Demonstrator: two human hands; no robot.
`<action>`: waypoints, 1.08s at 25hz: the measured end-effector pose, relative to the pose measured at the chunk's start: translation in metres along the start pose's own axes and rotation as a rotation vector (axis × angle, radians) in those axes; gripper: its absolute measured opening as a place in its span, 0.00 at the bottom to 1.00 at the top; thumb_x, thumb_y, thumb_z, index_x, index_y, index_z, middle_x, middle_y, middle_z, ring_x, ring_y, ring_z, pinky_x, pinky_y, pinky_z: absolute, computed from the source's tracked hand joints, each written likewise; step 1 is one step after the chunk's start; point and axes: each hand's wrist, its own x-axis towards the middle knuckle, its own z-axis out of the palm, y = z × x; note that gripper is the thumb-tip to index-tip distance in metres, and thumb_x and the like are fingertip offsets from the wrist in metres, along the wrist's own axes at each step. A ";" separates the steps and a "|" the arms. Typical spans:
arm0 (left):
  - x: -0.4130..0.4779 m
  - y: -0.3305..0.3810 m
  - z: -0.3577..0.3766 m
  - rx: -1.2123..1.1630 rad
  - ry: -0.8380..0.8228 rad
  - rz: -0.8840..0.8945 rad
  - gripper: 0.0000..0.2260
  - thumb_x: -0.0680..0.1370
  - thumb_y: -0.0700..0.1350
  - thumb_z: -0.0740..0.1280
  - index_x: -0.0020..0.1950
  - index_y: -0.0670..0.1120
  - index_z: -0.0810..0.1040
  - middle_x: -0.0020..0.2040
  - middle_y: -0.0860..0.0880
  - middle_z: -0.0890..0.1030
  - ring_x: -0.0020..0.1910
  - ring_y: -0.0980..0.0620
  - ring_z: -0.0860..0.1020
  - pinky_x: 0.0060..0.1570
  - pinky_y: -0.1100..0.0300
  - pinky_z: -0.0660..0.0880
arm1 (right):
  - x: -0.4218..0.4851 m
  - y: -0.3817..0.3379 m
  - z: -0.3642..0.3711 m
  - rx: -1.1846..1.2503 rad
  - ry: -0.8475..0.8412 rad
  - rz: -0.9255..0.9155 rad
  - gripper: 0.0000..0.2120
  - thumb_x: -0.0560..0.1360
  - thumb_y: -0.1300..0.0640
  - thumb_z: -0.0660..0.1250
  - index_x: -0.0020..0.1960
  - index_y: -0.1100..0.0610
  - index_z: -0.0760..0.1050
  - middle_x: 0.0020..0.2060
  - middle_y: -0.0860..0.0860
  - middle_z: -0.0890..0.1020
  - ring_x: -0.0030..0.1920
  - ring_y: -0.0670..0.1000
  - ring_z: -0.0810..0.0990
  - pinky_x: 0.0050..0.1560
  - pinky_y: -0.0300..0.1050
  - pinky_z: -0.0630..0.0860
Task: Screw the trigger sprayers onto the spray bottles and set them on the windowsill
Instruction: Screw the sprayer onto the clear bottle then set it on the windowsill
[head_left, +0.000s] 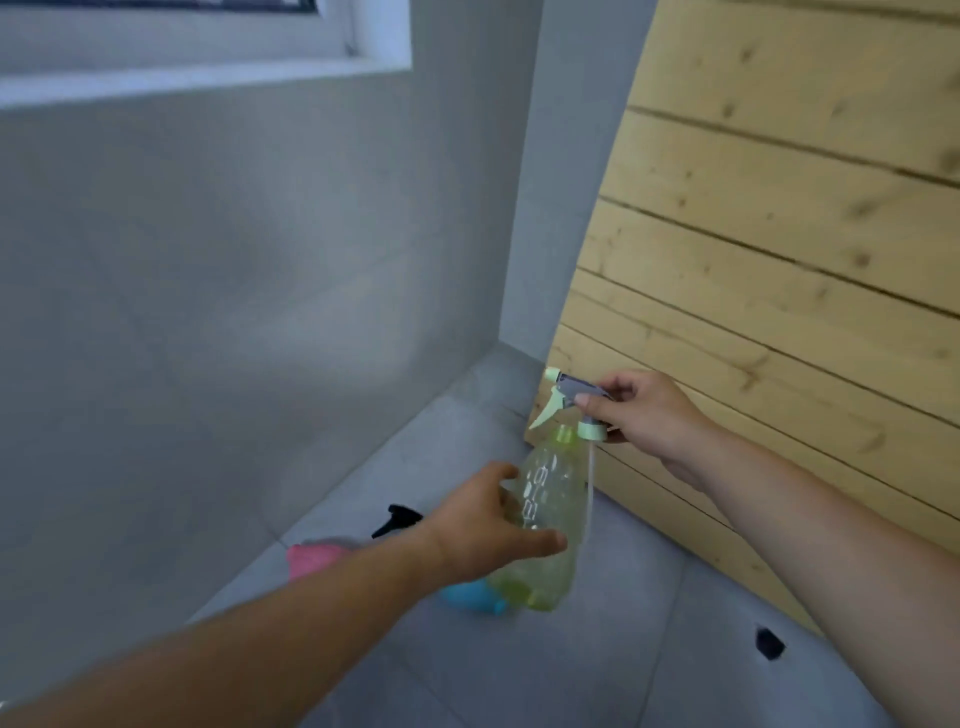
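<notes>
While uncapped, the green bottle (545, 514) looks empty.

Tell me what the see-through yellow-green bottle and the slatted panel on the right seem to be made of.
The see-through yellow-green bottle looks like thin glossy plastic: you can see through its tinted wall, and raised markings are moulded into its side. The slatted panel looks like bare pale wood, likely pine: dark knots and grain show, with a matt surface and dark seams between boards.

Tilted translucent green bottle (545, 525), pale-green trigger sprayer (571, 402) just beside its neck (unscrewed)
</notes>
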 end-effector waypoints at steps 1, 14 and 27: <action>-0.019 0.010 -0.019 0.001 0.015 0.024 0.29 0.66 0.52 0.83 0.63 0.53 0.75 0.43 0.57 0.79 0.42 0.56 0.79 0.46 0.59 0.79 | -0.017 -0.024 -0.001 0.032 0.011 -0.051 0.08 0.72 0.59 0.74 0.49 0.61 0.81 0.42 0.56 0.83 0.37 0.50 0.81 0.36 0.42 0.80; -0.162 0.013 -0.106 -0.166 0.108 0.001 0.32 0.64 0.41 0.83 0.65 0.55 0.75 0.59 0.37 0.83 0.58 0.38 0.84 0.61 0.41 0.80 | -0.165 -0.164 -0.010 0.573 0.361 -0.500 0.02 0.77 0.58 0.68 0.50 0.54 0.78 0.39 0.50 0.87 0.47 0.49 0.86 0.44 0.42 0.82; -0.135 0.009 -0.089 -0.036 0.053 0.007 0.35 0.66 0.42 0.83 0.69 0.54 0.73 0.60 0.40 0.83 0.58 0.40 0.83 0.59 0.42 0.81 | -0.136 -0.130 -0.043 0.570 0.319 -0.336 0.06 0.78 0.56 0.67 0.47 0.54 0.83 0.38 0.50 0.85 0.44 0.50 0.84 0.47 0.47 0.83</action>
